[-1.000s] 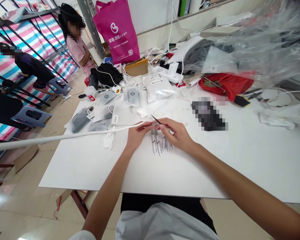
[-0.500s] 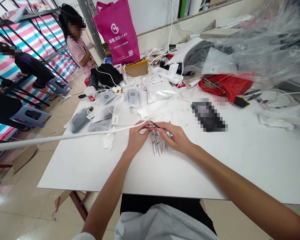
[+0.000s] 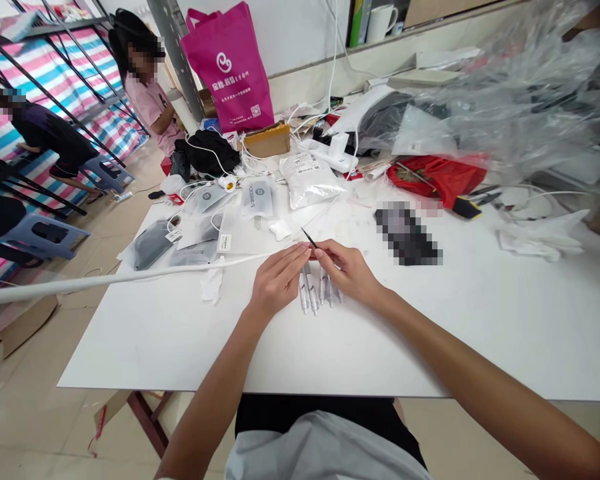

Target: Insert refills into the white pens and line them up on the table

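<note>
My two hands meet over the middle of the white table (image 3: 430, 333). My right hand (image 3: 347, 272) pinches a thin dark pen refill (image 3: 309, 237) that points up and away to the left. My left hand (image 3: 279, 280) has its fingers stretched forward and close together, its fingertips touching the refill's lower end next to the right thumb. Under and between both hands lie several silver-white pens (image 3: 314, 293) side by side on the table.
A white cable (image 3: 105, 280) runs left off the table. Grey pouches (image 3: 153, 240), white packets (image 3: 307, 179), a pink bag (image 3: 230, 63), a red bag (image 3: 437, 175), a blurred dark object (image 3: 407, 233) and crumpled clear plastic (image 3: 520, 93) crowd the far side. Other people sit on stools at left.
The camera tipped slightly, shifting the scene left. My left hand's fingers straightened and slid forward to the refill; my right hand kept its pinch and stayed over the pens.
</note>
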Demonstrator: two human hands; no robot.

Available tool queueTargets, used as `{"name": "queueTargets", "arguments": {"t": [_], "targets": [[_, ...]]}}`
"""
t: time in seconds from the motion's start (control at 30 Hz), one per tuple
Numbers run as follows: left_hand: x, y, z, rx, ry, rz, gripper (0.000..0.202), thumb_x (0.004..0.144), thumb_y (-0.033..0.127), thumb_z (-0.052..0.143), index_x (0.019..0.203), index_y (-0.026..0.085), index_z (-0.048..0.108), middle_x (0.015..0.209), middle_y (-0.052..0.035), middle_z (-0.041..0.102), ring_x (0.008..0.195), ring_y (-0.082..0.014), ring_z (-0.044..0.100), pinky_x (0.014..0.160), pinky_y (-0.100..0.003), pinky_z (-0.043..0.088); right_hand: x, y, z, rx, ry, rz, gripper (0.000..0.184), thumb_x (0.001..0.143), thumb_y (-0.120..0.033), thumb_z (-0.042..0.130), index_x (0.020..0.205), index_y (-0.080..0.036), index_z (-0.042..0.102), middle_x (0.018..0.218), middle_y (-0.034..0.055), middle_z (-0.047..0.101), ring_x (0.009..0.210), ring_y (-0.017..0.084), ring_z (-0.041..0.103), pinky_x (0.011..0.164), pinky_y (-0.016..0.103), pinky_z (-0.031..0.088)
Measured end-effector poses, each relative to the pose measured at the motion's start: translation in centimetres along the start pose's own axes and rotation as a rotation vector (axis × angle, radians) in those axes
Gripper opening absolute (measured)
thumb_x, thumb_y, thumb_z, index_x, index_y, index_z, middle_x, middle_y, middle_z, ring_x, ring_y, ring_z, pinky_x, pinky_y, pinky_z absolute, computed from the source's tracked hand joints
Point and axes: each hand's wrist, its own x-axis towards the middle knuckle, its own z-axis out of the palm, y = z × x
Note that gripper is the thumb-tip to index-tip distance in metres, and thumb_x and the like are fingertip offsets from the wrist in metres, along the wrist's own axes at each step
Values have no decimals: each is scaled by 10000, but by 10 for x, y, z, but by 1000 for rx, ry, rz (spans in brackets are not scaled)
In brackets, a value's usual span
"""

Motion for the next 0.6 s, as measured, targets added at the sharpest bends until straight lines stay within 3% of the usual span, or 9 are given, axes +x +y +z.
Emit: {"name": "queueTargets", "arguments": {"t": [0.2,0.33,0.43,0.6], "targets": [[-2,-7,-2,35,55,-56,402,1062,58,545,1374,245,716,1272,-62,820,1234,-207,776,1040,-374,677,0,-6,1,116,2,35,371,1087,-553,550,1168,-244,740,1172,97,825,1047,259,809,864,386,647],[-3,-6,-2,3,78,-110,374,1061,65,562,1330,250,744,1297,-55,811,1229,-202,778,1041,-365,677,1,-12,4,224,15,57,364,1060,-584,592,1060,-244,721,1184,88,826,1042,262,822,922,413,667],[-3,-2,0,-64,77,-152,338,1062,95,584,1300,258,760,1288,-46,814,1222,-205,781,1030,-381,684,1,-13,6,300,16,86,379,1039,-609,618,1002,-242,705,1086,67,828,1006,254,824,962,435,670],[3,9,2,-164,139,-460,198,1024,254,725,1208,256,799,1173,-57,837,1144,-226,800,1013,-412,676,-1,-8,8,342,-41,105,387,1040,-612,614,1072,-246,734,1058,61,815,1000,259,815,958,449,662]]}}
